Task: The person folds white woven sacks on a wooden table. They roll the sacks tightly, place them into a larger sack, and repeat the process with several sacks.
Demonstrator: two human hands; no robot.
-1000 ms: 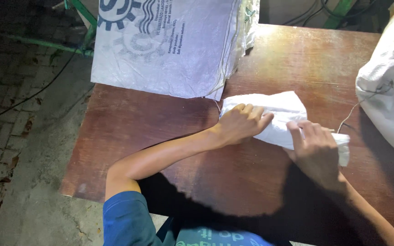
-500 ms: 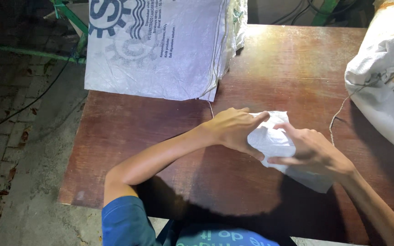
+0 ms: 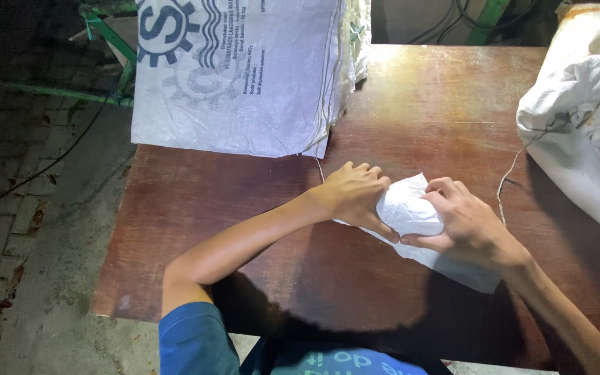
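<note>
A green metal frame [image 3: 109,38] is showing at far left over the brick floor, and a large printed woven sack [image 3: 244,76] is lying flat across the far-left part of the brown wooden table [image 3: 196,208]. At table centre the left hand [image 3: 352,194] is curling fingers-down over the bunched top of a small white plastic bag [image 3: 407,212], while the right hand [image 3: 467,226] is pinching its other side, the bag's tail trailing flat beneath that wrist. Farther right, a bulging white sack [image 3: 585,132] is sitting at the table edge, a loose string [image 3: 512,173] dangling from it.
</note>
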